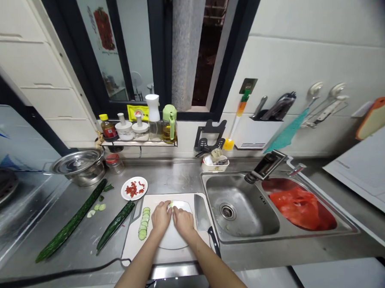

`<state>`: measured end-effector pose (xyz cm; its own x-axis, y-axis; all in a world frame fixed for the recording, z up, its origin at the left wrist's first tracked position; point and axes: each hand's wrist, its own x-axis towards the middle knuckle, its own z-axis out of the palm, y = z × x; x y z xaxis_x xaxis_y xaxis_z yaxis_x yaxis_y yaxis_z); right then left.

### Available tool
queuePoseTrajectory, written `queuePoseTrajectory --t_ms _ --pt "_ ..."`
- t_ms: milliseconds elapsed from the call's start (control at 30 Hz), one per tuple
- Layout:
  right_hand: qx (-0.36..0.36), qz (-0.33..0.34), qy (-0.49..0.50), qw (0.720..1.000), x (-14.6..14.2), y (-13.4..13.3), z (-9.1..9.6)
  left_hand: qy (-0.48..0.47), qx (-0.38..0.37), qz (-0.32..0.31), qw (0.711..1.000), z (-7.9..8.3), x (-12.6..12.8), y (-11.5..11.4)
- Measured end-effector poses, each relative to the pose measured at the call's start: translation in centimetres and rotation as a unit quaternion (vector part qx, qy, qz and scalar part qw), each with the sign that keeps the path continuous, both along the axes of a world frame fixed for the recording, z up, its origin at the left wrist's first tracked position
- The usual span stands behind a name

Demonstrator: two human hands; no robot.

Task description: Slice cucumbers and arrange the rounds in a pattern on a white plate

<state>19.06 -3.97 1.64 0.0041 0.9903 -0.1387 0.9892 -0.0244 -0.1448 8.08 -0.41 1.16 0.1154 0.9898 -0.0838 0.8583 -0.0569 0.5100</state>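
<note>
My left hand [162,216] and my right hand [183,222] meet over the far part of a white plate [173,240]. A pale green cucumber slice [171,204] shows between their fingertips at the plate's far rim. The fingers of both hands are curled, partly hiding what they hold. Under the plate lies a pale cutting board [136,245]. Left of the plate, a row of overlapping cucumber slices [144,224] rests on the board. On the board's right side lies a kitchen knife [202,214], its black handle towards me.
Two cucumbers, one long [72,219] and one cut shorter [115,225], lie at left. Behind the board stands a small plate [124,187] of red bits. A lidded steel pot [80,167] is farther back. The double sink [245,238] adjoins on the right.
</note>
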Motion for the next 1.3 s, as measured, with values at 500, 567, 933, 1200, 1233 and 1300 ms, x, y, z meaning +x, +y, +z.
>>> queuePoseTrajectory --t_ms 500,567,933,1200,1233,1300 --pt "0.0 -0.033 0.056 0.998 2.1 -5.3 1.5 -0.01 0.082 0.052 0.995 -0.9 -7.6 -5.2" --pt "0.002 -0.04 0.055 0.998 2.5 -5.7 1.8 0.016 0.09 0.067 0.994 -1.1 -8.7 -5.6" --pt "-0.001 -0.062 0.08 0.995 2.9 -6.2 2.8 0.08 0.023 0.12 0.989 -2.1 -11.5 -6.9" --pt "-0.009 -0.057 0.096 0.994 2.6 -6.6 1.9 0.063 -0.013 0.12 0.991 -1.9 -11.6 -6.8" --pt "-0.01 -0.057 0.098 0.994 2.6 -6.6 1.9 0.061 -0.02 0.123 0.99 -1.9 -11.7 -6.7" --pt "-0.004 -0.058 0.104 0.993 2.6 -6.5 1.9 0.056 -0.033 0.131 0.989 -1.8 -11.7 -6.7"
